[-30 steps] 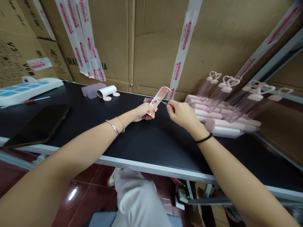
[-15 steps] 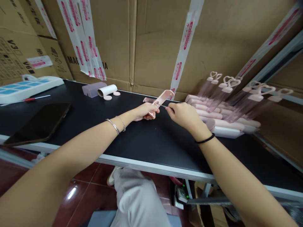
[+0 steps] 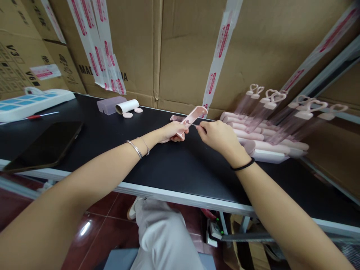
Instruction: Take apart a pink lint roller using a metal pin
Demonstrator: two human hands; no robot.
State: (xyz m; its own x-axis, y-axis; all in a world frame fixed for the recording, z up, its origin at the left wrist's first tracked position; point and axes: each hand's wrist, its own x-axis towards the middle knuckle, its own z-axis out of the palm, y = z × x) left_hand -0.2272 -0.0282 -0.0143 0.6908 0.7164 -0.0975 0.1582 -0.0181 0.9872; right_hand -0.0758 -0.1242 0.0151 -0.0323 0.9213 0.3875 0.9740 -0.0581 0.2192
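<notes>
My left hand [image 3: 171, 132] is closed round the lower end of a pink plastic handle piece [image 3: 192, 116], holding it tilted up over the black table [image 3: 118, 150]. My right hand [image 3: 216, 135] is pinched on a thin metal pin or tool [image 3: 194, 125] whose tip touches the middle of the pink piece. A clear pinkish part [image 3: 176, 118] lies on the table just behind the pink piece.
A pile of pink handles with heart-shaped ends [image 3: 270, 123] lies to the right. At the back left are a lilac block [image 3: 111, 104], a white tube [image 3: 128, 106] and two pink discs [image 3: 132, 112]. A dark phone [image 3: 45, 146] and a white-blue tray [image 3: 30, 103] lie left. Cardboard boxes [image 3: 182, 48] wall the back.
The pink piece has tipped lower and shifted slightly right. Both hands have stayed almost in place, the thin tool still at the piece's middle.
</notes>
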